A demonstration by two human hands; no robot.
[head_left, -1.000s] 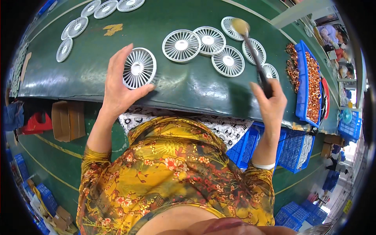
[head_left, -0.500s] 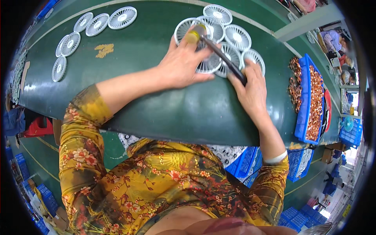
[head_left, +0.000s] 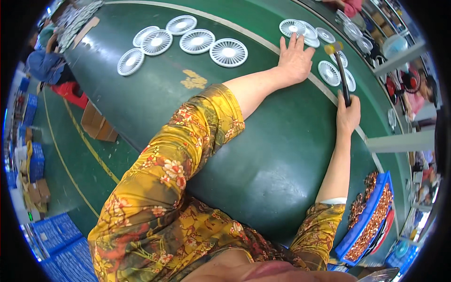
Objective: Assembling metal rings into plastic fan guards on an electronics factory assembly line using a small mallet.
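The person leans far across the dark green table [head_left: 263, 155], and the left hand [head_left: 295, 58] lies flat near its far side, fingers [head_left: 283, 44] spread open and gripping nothing, the fingertips touching or just short of a stack of white round fan grilles [head_left: 292, 27]. The right hand [head_left: 348, 113] is closed around the dark handle of a small hammer [head_left: 342, 75], whose yellowish head points away from the body and hovers just above or beside another white grille [head_left: 329, 73]; whether the head touches it cannot be told. More grilles lie close by to the right, and a separate row of five [head_left: 197, 41] sits well apart to the left. A blue tray of small brown parts [head_left: 371, 221] stands at the near right edge of the table, beside the right elbow. Judging by the posture, the step in hand is fetching a grille from the far stack while the hammer is kept ready. The next move would seem to call for the open fingers to curl over the rim of the top grille and draw only that one off, without dragging its neighbours, while the right hand holds the hammer clear of the grilles below it.
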